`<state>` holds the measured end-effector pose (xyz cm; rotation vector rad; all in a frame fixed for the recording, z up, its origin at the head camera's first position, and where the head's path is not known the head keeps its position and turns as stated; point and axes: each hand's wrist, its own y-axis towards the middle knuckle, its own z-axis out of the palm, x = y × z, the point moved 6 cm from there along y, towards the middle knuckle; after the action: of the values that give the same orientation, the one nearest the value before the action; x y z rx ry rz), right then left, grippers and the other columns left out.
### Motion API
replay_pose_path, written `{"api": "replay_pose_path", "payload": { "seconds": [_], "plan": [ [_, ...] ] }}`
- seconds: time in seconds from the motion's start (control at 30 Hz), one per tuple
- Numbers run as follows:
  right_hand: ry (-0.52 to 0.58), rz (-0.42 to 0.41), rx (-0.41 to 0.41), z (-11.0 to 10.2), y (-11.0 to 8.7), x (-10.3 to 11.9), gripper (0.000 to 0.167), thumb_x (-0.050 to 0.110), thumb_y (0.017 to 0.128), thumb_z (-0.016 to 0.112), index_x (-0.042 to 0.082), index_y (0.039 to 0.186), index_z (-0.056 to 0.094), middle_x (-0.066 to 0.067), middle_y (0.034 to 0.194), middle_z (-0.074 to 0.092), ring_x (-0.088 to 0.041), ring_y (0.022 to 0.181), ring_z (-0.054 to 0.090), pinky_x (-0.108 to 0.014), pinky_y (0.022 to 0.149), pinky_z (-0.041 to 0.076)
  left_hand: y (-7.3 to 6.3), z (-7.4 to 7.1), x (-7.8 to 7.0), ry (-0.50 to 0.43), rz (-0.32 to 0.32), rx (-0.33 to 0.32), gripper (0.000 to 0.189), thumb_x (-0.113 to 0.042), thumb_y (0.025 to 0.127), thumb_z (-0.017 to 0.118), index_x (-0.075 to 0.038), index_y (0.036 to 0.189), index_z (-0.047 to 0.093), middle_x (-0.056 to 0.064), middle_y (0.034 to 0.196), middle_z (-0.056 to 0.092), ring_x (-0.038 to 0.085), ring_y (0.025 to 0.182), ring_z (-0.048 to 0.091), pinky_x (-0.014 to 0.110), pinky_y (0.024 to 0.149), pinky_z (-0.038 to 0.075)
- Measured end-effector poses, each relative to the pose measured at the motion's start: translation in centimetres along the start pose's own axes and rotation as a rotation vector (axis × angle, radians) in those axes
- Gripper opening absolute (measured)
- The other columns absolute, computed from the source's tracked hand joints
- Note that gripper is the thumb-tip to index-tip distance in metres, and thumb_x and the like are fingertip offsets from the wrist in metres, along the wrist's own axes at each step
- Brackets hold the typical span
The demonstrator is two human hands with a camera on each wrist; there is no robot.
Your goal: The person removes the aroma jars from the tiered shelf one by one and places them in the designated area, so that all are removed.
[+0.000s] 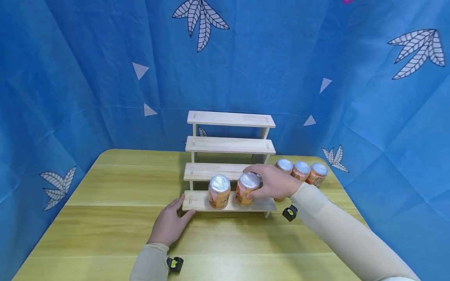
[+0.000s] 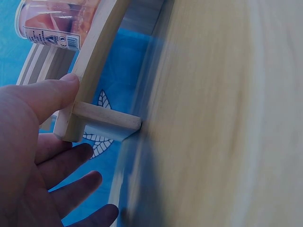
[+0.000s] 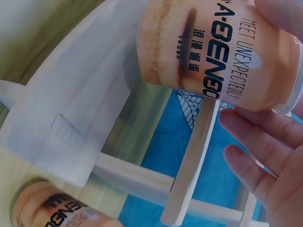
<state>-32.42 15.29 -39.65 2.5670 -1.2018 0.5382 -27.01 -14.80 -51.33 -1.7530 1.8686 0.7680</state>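
A four-tier wooden display rack (image 1: 230, 144) stands on the table. My right hand (image 1: 275, 180) grips an orange can (image 1: 243, 194) with a silver lid, upright at the lowest tier; whether its base touches the board is unclear. In the right wrist view the can (image 3: 213, 52) shows dark lettering. Left of it, a similar can (image 1: 219, 196) stands on the same tier. My left hand (image 1: 168, 225) holds the left end of the lowest tier. In the left wrist view, the thumb rests on the board's edge (image 2: 87, 85), the index finger lies behind its end, and the other fingers spread loosely.
Three more orange cans stand right of the rack; the rightmost can (image 1: 317, 174) is near the table's back right corner. The wood-grain table (image 1: 116, 218) extends in front. A blue patterned cloth (image 1: 267, 58) hangs behind and at both sides.
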Motion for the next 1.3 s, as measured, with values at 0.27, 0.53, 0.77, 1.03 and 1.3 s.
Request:
{"api": "replay_pose_path", "payload": {
  "seconds": [0.27, 0.53, 0.77, 1.03, 1.3],
  "plan": [
    [0.004, 0.015, -0.023, -0.7, -0.7, -0.2, 0.076, 0.051, 0.079, 0.083, 0.008, 0.136, 0.058, 0.000, 0.121, 0.067, -0.011, 0.097, 0.064, -0.031, 0.081, 0.058, -0.1, 0.0, 0.2, 0.006, 0.002, 0.002, 0.074, -0.046, 0.095, 0.068, -0.004, 0.151, 0.043, 0.023, 0.149, 0.047, 0.043, 0.137, 0.046, 0.058, 0.113, 0.038],
    [-0.017, 0.050, -0.042, -2.5, -1.7, -0.6, 0.067, 0.045, 0.079, 0.085, 0.011, 0.132, 0.059, 0.005, 0.109, 0.067, -0.010, 0.088, 0.063, -0.027, 0.072, 0.057, 0.0, 0.0, 0.1, 0.000, -0.001, -0.003, 0.074, -0.045, 0.095, 0.069, -0.004, 0.151, 0.044, 0.022, 0.150, 0.047, 0.043, 0.138, 0.045, 0.057, 0.113, 0.038],
    [-0.017, 0.071, -0.080, -3.9, -3.0, -1.3, 0.058, 0.047, 0.078, 0.085, 0.019, 0.124, 0.062, 0.005, 0.108, 0.066, -0.013, 0.087, 0.062, -0.029, 0.070, 0.057, 0.1, 0.0, 0.1, 0.003, 0.002, -0.009, 0.074, -0.046, 0.095, 0.069, -0.004, 0.151, 0.044, 0.021, 0.150, 0.047, 0.043, 0.137, 0.045, 0.057, 0.113, 0.037],
    [-0.012, 0.126, -0.121, -5.9, -4.7, -2.4, 0.067, 0.047, 0.080, 0.084, 0.012, 0.132, 0.060, 0.000, 0.112, 0.065, -0.018, 0.091, 0.061, -0.031, 0.071, 0.057, 0.1, 0.1, 0.1, 0.002, -0.005, -0.005, 0.075, -0.047, 0.095, 0.068, -0.005, 0.151, 0.044, 0.021, 0.151, 0.047, 0.043, 0.138, 0.045, 0.057, 0.113, 0.038],
    [-0.090, 0.148, -0.202, -7.6, -6.1, -4.4, 0.065, 0.048, 0.080, 0.084, 0.011, 0.129, 0.063, -0.004, 0.112, 0.067, -0.019, 0.091, 0.062, -0.034, 0.072, 0.056, 0.2, 0.2, 0.3, -0.002, -0.006, -0.005, 0.076, -0.049, 0.095, 0.068, -0.005, 0.152, 0.044, 0.020, 0.151, 0.047, 0.041, 0.138, 0.045, 0.056, 0.113, 0.038]
  ]
}}
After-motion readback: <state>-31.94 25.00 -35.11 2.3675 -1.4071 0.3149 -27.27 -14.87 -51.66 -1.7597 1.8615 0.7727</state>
